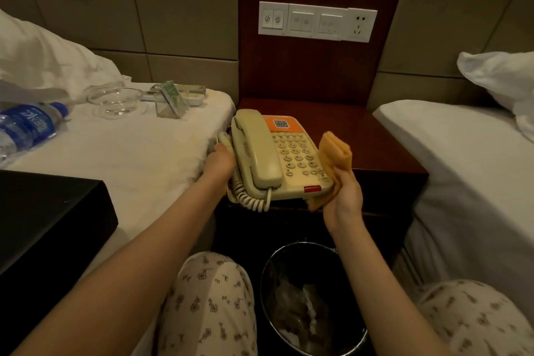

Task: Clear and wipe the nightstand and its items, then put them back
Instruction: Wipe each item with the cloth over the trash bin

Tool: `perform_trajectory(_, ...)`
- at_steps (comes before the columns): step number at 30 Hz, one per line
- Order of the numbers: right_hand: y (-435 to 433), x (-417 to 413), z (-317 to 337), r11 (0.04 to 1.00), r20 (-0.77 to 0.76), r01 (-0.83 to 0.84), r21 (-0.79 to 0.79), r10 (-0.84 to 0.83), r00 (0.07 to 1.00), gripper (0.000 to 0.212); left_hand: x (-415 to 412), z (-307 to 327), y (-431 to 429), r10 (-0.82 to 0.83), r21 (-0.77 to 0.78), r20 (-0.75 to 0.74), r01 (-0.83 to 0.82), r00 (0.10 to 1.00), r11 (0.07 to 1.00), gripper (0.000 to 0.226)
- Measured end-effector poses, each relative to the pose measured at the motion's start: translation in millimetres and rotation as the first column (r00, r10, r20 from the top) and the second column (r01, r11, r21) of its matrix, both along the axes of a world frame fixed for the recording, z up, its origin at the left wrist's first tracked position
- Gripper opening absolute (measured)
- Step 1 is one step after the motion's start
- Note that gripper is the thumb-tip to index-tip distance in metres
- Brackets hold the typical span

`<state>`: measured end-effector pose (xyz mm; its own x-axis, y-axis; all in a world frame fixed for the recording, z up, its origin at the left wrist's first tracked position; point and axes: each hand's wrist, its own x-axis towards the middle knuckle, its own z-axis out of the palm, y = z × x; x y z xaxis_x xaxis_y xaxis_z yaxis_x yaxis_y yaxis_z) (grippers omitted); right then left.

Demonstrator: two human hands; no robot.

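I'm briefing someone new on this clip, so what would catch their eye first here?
The beige telephone at the dark nightstand's front edge, centre frame, with the left hand gripping its left side and the right hand holding a folded orange cloth at its right edge. Next, the water bottle and glass dish lying on the left bed, and the wastebasket on the floor below.

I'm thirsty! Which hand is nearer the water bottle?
Left. The left hand is right of the water bottle, beside the phone; the right hand is beyond the phone.
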<state>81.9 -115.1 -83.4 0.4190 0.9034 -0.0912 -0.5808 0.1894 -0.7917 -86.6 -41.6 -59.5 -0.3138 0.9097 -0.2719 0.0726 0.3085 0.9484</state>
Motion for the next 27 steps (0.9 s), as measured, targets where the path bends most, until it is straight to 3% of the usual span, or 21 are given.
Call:
perform_trajectory(3,-11.3,-5.3,-7.1,0.993,-0.235,0.107,-0.051,-0.117,0.965,0.021,6.7,8.5,-11.6,0.005,-0.007,-0.046,-0.006,0.999,1.0,0.056)
perform_trajectory(6,-19.3,-11.8,-5.1,0.976,-0.292,0.146,-0.163,-0.189,0.937,0.026,11.4,-0.8,-6.2,0.018,-0.021,0.015,-0.018,1.0,1.0,0.058)
perform_trajectory(10,-25.2,-30.3,-4.0,0.959,-0.322,-0.049,-0.278,-0.045,0.946,0.037,17.0,-9.4,-7.6,0.044,-0.012,0.144,-0.043,0.989,0.999,0.059)
perform_trajectory(14,-22.8,-45.0,-2.0,0.955,-0.268,-0.189,-0.23,0.125,0.955,0.019,17.9,-6.8,-10.0,0.037,-0.02,0.123,-0.035,0.992,0.999,0.058)
perform_trajectory(19,-11.4,-55.6,-8.6,0.872,-0.412,-0.479,-0.105,0.4,0.819,0.026,15.2,-6.1,-11.2,0.01,-0.045,0.125,-0.004,0.992,0.999,0.062)
perform_trajectory(23,-6.9,-51.0,-8.5,0.869,-0.488,-0.495,-0.009,0.428,0.761,0.026,18.1,-12.9,-3.8,-0.015,-0.041,0.11,0.019,0.994,0.999,0.063)
perform_trajectory(27,-5.7,-36.3,-9.5,0.91,-0.521,-0.415,0.013,0.36,0.774,0.024,19.0,-1.1,-14.3,-0.058,-0.023,0.077,0.06,0.995,0.998,0.06)
